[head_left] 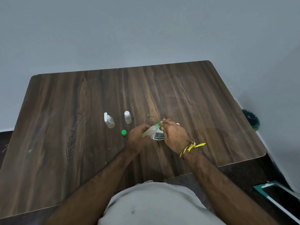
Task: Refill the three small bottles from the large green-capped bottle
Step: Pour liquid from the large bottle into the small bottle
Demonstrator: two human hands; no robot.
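Observation:
My left hand [137, 139] grips a small bottle [149, 131] of cloudy liquid, tilted with its neck up and to the right. My right hand [175, 135] pinches the green cap [158, 125] at that bottle's neck. Just behind and below them stands the large bottle [158, 137], mostly hidden by both hands. A loose green cap [124, 132] lies on the table to the left. Further left stand a clear small spray bottle [109, 121] and a clear small bottle with a white cap [127, 117].
The dark wooden table [65, 111] stands against a grey wall. A dark green round object [251, 119] sits on the floor past the table's right edge. A flat dark device with a teal rim [279, 197] lies at the lower right.

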